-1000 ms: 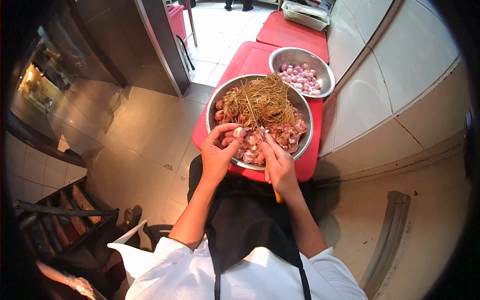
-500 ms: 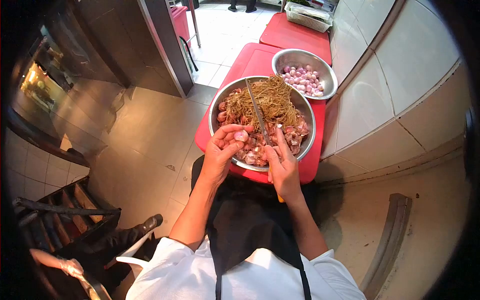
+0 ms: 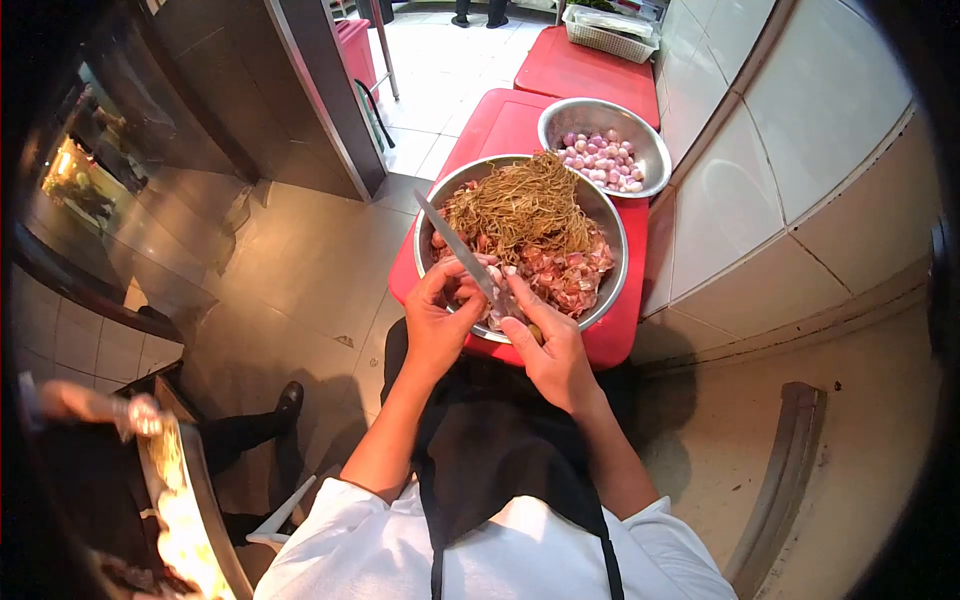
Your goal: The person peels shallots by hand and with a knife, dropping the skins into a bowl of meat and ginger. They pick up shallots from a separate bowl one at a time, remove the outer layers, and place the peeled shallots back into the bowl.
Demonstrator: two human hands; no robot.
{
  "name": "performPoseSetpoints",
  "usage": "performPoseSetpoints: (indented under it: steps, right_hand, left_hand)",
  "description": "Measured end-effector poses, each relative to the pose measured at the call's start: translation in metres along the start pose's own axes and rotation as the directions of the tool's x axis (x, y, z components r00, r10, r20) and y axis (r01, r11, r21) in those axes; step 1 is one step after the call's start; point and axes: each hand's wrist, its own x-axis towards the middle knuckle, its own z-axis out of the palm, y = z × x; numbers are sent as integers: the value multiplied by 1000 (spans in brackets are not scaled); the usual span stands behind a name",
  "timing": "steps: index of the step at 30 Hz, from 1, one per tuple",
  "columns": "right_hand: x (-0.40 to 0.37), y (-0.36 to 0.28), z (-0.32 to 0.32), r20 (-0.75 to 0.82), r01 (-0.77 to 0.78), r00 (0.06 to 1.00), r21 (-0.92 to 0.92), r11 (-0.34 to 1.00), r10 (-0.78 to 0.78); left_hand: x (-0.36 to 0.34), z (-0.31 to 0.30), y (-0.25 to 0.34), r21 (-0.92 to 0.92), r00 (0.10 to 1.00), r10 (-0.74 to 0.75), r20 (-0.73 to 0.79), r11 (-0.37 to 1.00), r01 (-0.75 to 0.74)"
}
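Note:
My right hand (image 3: 548, 345) is closed round the handle of a knife (image 3: 455, 240), whose blade slants up and left across my fingers. Close beside it, my left hand (image 3: 438, 315) pinches a shallot, mostly hidden behind the blade. Both hands are over the near rim of a large metal bowl (image 3: 622, 285). Inside it are brown stringy roots (image 3: 535, 200) and reddish shallots and skins (image 3: 575, 275). Behind it, a smaller metal bowl (image 3: 655, 160) holds peeled pink shallots (image 3: 605, 160).
The bowls stand on a red stool (image 3: 485, 125), with another red stool (image 3: 590, 75) and a white basket (image 3: 610, 38) beyond. A tiled wall (image 3: 730, 210) is at right. At lower left, another person's hand (image 3: 145, 413) is near a pan with bright flames (image 3: 185, 520).
My hands have come closer together, and the knife has swung left over the shallot in my left hand. At lower left, the other person's hand has risen and flames now show.

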Motion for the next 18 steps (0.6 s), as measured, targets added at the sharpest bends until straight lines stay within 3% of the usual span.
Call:
performPoseSetpoints:
  steps: [4,10,13,16,18]
  right_hand:
    - [1,-1,0,0,33,999,-38,999,-33]
    - [2,-2,1,-6,73,997,-28,997,-73]
    - [-2,15,4,-6,-25,1000,1,1000,25]
    - [-3,7,2,68,-385,921,309,869,384]
    - [-6,8,2,61,-384,914,446,808,401]
  left_hand:
    - [1,6,10,60,998,66,-14,996,-65]
    - [-2,4,10,-5,999,18,-34,1000,-18]
    - [-3,4,16,115,998,61,-18,992,-58]
    - [-3,8,20,12,1000,-6,-6,1000,6]
    - [-2,7,17,-31,999,-43,-2,999,43]
